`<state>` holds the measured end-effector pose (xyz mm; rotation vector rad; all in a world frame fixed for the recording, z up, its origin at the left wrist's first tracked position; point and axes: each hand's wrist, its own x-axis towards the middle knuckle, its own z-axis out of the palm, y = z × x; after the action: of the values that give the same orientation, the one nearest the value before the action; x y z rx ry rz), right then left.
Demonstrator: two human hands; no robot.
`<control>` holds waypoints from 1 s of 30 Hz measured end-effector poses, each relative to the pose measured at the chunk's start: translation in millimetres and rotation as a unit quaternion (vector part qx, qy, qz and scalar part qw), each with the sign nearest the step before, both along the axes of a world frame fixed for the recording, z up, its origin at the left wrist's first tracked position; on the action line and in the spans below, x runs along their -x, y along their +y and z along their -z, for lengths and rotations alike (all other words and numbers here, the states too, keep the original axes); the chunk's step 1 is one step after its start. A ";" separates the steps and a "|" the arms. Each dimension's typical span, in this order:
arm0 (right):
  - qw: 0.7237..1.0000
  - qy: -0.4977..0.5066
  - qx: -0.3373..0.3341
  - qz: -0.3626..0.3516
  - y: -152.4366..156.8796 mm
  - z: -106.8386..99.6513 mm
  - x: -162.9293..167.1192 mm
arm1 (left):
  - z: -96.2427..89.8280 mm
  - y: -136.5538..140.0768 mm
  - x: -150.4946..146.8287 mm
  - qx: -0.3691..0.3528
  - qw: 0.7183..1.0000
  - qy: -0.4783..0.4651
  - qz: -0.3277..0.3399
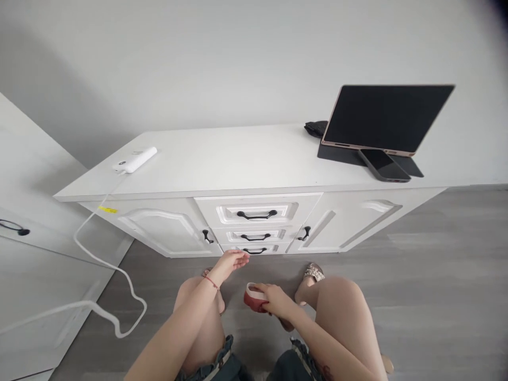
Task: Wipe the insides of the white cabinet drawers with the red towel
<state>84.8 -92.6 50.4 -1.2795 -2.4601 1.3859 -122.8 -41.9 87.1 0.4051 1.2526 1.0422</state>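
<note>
My right hand point(273, 297) is closed around a red shoe-like item point(254, 302) with a pale rim, held low between my knees. My fingers cover part of it, so its full shape is hidden. Left of it and slightly higher, my left hand point(233, 261) is held out with nothing in it, fingers extended. In the picture its fingertips lie close to the lowest drawer handle point(254, 251); whether they touch cannot be told. A brown end point(287, 324) shows under my right wrist, and I cannot make out what it belongs to.
Ahead stands a white cabinet point(222, 159) with drawers and doors. On top are a tablet-like screen point(389, 116), a phone point(384, 165), a black pouch point(315, 128) and a white power strip point(135, 160). Its cable point(95, 256) hangs at the left.
</note>
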 end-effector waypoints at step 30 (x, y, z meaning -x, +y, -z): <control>0.982 0.164 0.084 0.046 -10.3 -33.0 11.2 | 63.1 10.4 -55.5 0.118 0.988 -0.028 -0.093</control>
<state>73.6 -102.9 83.4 -1.0709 -2.0822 1.6562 -67.3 -31.5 24.0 0.0759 1.3645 1.0394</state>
